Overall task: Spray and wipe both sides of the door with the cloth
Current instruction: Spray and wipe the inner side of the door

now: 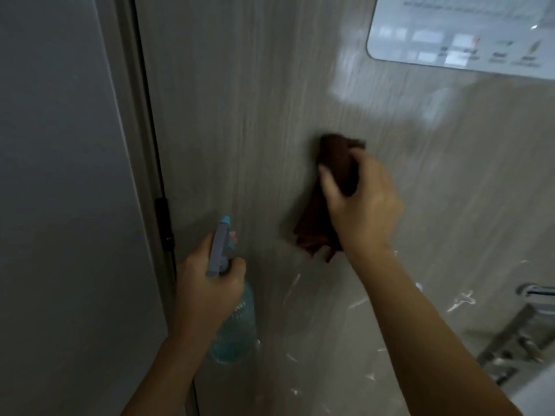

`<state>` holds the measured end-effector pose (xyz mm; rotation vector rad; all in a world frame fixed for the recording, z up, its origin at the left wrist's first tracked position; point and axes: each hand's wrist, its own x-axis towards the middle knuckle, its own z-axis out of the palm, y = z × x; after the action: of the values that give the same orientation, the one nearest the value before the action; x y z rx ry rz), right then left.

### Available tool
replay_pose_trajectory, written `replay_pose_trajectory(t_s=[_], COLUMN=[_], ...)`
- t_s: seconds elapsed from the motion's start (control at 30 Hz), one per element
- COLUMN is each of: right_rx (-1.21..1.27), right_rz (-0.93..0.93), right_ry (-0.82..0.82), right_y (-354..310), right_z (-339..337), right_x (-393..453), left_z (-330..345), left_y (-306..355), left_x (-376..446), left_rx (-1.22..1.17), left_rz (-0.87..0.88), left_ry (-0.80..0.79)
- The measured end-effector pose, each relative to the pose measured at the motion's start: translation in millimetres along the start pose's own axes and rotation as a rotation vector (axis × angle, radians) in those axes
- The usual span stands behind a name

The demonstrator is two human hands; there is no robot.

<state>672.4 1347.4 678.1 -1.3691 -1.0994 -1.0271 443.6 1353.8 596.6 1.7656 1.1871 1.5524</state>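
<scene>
A pale wood-grain door [246, 100] fills most of the head view, with wet streaks and droplets on its lower right part. My right hand [360, 205] grips a dark brown cloth [333, 172] and presses it flat against the door near the middle. Part of the cloth hangs below my palm. My left hand [207, 286] holds a clear blue spray bottle [237, 325] by its neck, low and left of the cloth. The bottle's blue-grey nozzle points up at the door.
A white notice plate [468, 31] is fixed to the door at the upper right. A metal door handle [534, 292] and lock plate sit at the right edge. A black hinge [164, 223] joins the door to the grey frame and wall [60, 175] on the left.
</scene>
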Motion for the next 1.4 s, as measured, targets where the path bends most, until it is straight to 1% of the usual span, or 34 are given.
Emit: replay_pose_trajectory(t_s=[0.07, 0.1, 0.13, 0.17, 0.27, 0.3, 0.33, 0.4, 0.53, 0.57, 0.63, 0.7, 0.8, 0.83, 0.87, 0.9, 1.0, 1.07, 1.27, 1.4], right_rx=[0.005, -0.005, -0.009, 0.001, 0.041, 0.046, 0.047, 0.014, -0.025, -0.042, -0.099, -0.1, -0.077, -0.07, -0.062, -0.063, -0.083, -0.095, -0.144, -0.159], right_rz=[0.102, 0.106, 0.076, 0.011, -0.25, -0.283, -0.277, -0.181, 0.161, 0.215, 0.258, 0.224, 0.027, 0.001, 0.011, 0.046, 0.244, 0.346, 0.512, 0.657], right_ry=[0.081, 0.096, 0.075, 0.012, -0.268, -0.331, -0.354, -0.286, -0.006, 0.042, 0.081, 0.025, -0.207, -0.266, -0.284, -0.267, -0.177, -0.159, -0.133, -0.089], right_y=[10.3, 13.6, 14.7, 13.8, 15.9, 20.7, 26.3, 38.3, 71.4, 79.4, 89.8, 88.4, 82.1, 85.9, 92.8, 102.6, 139.4, 167.0, 237.0, 276.3], right_z=[-3.4, -1.0, 2.1, 5.0, 4.3, 0.0, -5.5, -19.4, -54.5, -60.3, -59.9, -52.4, -50.3, -55.9, -64.0, -74.1, -110.6, -135.9, -201.0, -234.4], right_x=[16.1, 9.9, -5.0, -25.9, -84.5, -91.5, -88.6, -62.7, 23.8, 36.7, 34.7, 2.9, -45.9, -50.8, -49.3, -44.6, -24.5, -14.1, -18.9, -32.7], left_z=[7.7, 11.3, 15.8, 20.2, 33.1, 37.4, 41.2, 46.7, 59.4, 63.4, 72.0, 83.2, 101.0, 106.6, 112.6, 119.0, 141.5, 159.2, 228.4, 271.4], left_y=[4.6, 8.6, 11.7, 16.6, 26.4, 29.2, 30.7, 36.2, 48.2, 51.0, 59.7, 66.7, 82.9, 88.5, 92.3, 96.9, 107.9, 116.9, 141.8, 160.3], left_x=[-1.8, -3.0, -4.0, -4.7, -5.2, -6.4, -7.4, -8.7, -13.0, -14.2, -17.0, -20.2, -27.1, -29.6, -32.0, -35.2, -47.3, -56.8, -90.8, -117.8], left_rx=[0.014, 0.02, 0.01, -0.011, -0.058, -0.061, -0.076, -0.101, -0.124, -0.132, -0.149, -0.164, -0.193, -0.205, -0.214, -0.219, -0.236, -0.234, -0.239, -0.283], left_rz=[0.011, 0.006, -0.002, -0.028, -0.047, -0.045, -0.034, -0.035, -0.047, -0.048, -0.07, -0.102, -0.091, -0.086, -0.075, -0.062, -0.029, -0.007, 0.04, 0.011], left_ry=[0.001, -0.008, -0.024, -0.037, -0.061, -0.068, -0.069, -0.075, -0.109, -0.116, -0.127, -0.145, -0.175, -0.187, -0.204, -0.221, -0.279, -0.322, -0.438, -0.569])
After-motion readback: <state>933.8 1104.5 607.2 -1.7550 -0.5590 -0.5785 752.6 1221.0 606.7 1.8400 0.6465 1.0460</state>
